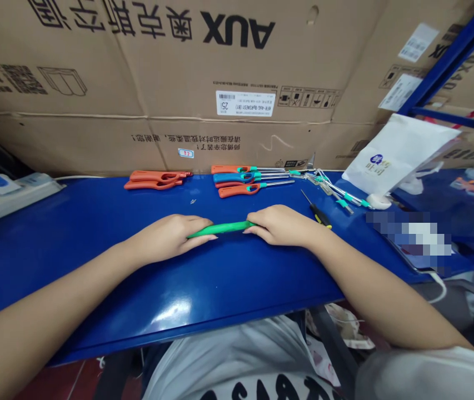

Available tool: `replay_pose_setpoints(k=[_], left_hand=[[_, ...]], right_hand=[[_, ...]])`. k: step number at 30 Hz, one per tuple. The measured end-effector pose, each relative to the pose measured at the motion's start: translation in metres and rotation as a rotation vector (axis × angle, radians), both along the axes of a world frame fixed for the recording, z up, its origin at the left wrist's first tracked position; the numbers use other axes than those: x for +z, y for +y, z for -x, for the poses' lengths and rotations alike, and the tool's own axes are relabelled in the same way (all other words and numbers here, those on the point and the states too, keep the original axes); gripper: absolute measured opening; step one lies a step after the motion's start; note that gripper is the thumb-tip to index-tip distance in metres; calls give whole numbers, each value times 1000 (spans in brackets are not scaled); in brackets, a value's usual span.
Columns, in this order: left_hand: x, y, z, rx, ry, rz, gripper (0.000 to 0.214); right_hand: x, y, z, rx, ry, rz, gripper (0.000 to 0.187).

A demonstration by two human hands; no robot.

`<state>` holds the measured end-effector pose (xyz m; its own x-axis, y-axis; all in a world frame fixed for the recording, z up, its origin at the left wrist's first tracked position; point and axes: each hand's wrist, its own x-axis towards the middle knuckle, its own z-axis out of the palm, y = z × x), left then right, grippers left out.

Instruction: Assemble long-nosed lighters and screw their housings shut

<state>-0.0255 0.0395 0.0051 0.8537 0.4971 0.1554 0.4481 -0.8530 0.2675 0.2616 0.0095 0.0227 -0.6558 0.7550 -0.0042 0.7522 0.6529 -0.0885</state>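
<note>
Both of my hands rest on the blue table (95, 233) and hold one green plastic handle (225, 227) lying lengthwise between them. My left hand (170, 236) is closed on its left end, with the thumb under the tip. My right hand (278, 223) is closed on its right end. Only the middle of the green piece shows.
Orange handle shells (157, 179) and several assembled orange and blue long lighters (245, 180) lie at the back. A small screwdriver (318, 211), loose metal tubes (337, 191), a white bag (399, 153) and large cardboard boxes (178, 83) stand behind.
</note>
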Motion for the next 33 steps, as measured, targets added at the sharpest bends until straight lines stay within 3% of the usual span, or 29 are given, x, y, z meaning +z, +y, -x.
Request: replay_pose_setpoints(k=[5, 12, 16, 20, 23, 29, 33], left_hand=[[3, -7, -1, 42, 74, -35, 38], [1, -21, -11, 129, 146, -128, 31], [2, -12, -7, 155, 148, -143, 33], [5, 2, 4, 215, 119, -196, 37], [7, 9, 9, 231, 109, -228, 38], [4, 0, 5, 173, 109, -245, 34], [-2, -15, -3, 131, 90, -138, 29]], right_hand=[[-6, 4, -1, 8, -27, -57, 32], [-8, -1, 8, 25, 39, -24, 32], [-6, 2, 1, 30, 92, -123, 27], [-3, 14, -20, -54, 72, -256, 29], [-1, 23, -31, -91, 103, -301, 20], [-5, 18, -18, 107, 165, -220, 23], [-17, 7, -1, 178, 72, -285, 32]])
